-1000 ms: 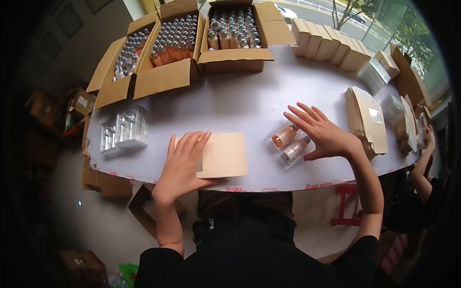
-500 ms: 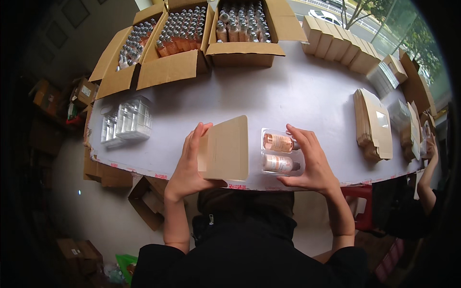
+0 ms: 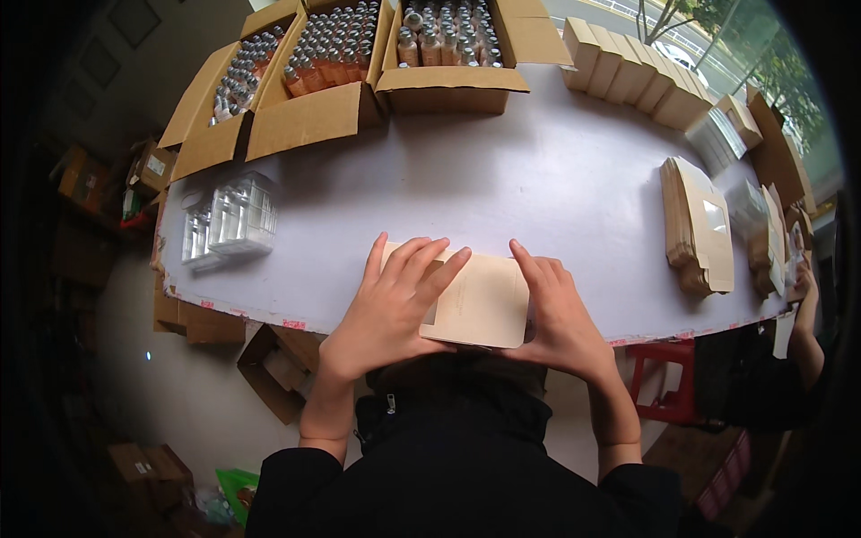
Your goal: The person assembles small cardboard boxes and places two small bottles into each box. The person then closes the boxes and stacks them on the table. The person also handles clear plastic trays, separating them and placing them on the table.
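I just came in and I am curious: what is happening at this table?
A person presses a flat beige carton against the white table near its front edge, the left hand lying on it and the right hand at its right side. Open boxes of small bottles stand at the back, and flat cartons are stacked at the right.

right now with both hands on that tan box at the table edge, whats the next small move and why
Probably press the tan box square and close its near end. The left hand lies flat across its windowed left part and the right hand cups its right end, so it is already steadied on the table. Whether the end flap is shut is hidden under the hands.
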The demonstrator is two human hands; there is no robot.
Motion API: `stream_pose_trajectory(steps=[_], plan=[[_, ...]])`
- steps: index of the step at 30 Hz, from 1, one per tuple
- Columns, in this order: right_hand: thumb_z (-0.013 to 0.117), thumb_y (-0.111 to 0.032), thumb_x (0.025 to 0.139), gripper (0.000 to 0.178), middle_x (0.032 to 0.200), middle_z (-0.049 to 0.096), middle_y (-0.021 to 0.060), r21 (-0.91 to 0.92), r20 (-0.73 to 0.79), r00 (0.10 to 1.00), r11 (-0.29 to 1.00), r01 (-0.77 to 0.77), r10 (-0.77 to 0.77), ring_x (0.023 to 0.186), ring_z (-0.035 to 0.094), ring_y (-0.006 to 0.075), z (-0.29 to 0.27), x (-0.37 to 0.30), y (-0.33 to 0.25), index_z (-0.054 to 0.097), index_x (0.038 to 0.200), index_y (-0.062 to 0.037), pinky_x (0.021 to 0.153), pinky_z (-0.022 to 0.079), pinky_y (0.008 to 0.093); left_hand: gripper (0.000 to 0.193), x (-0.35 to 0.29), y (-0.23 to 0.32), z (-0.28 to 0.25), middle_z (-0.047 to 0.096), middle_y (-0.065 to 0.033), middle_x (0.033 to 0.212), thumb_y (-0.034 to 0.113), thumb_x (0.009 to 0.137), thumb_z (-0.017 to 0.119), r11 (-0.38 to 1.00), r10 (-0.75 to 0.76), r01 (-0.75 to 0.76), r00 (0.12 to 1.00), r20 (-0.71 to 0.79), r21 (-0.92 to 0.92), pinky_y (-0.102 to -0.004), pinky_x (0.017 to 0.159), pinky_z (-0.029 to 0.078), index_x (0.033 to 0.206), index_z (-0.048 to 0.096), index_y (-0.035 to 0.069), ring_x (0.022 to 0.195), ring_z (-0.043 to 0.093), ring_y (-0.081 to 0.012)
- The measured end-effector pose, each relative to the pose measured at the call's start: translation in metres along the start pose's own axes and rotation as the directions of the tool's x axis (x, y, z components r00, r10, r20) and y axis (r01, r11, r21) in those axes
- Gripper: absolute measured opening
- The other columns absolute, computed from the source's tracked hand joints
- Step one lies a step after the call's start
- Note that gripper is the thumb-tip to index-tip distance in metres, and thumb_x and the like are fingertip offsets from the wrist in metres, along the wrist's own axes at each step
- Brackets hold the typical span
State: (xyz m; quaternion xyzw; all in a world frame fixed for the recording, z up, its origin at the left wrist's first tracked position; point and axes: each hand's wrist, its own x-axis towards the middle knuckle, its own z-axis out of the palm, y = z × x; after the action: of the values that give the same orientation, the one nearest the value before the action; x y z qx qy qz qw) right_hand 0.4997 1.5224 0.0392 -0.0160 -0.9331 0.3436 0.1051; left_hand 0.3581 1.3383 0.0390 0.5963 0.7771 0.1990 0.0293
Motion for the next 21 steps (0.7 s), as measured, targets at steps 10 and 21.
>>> stream_pose_trajectory(steps=[10,21], plan=[[0.081,-0.014,0.058,0.109,0.120,0.050,0.0161,0.156,-0.127,0.954,0.955,-0.253,0.273,0.113,0.047,0.0308,0.002,-0.047,0.013,0.012,0.141,-0.0018,0.099,0.035,0.0406,0.093,0.000,-0.002,0.003,0.039,-0.0110,0.129,0.046,0.060,0.074,0.999,-0.011,0.008,0.999,-0.046,-0.050,-0.0572,0.101,0.021,0.137,0.031,0.016,0.120,0.038,-0.0283],[0.045,0.009,0.071,0.089,0.127,0.044,0.0195,0.496,-0.097,0.969,0.855,-0.150,0.227,0.110,0.050,0.0289,0.039,-0.025,-0.012,-0.003,0.143,-0.0081,0.090,0.039,0.0302,0.096,0.004,-0.001,0.011,0.040,-0.0102,0.130,0.039,0.056,0.078,0.981,-0.051,0.018,0.985,-0.164,-0.193,-0.0550,0.102,0.021,0.137,0.031,0.014,0.120,0.038,-0.0293]])
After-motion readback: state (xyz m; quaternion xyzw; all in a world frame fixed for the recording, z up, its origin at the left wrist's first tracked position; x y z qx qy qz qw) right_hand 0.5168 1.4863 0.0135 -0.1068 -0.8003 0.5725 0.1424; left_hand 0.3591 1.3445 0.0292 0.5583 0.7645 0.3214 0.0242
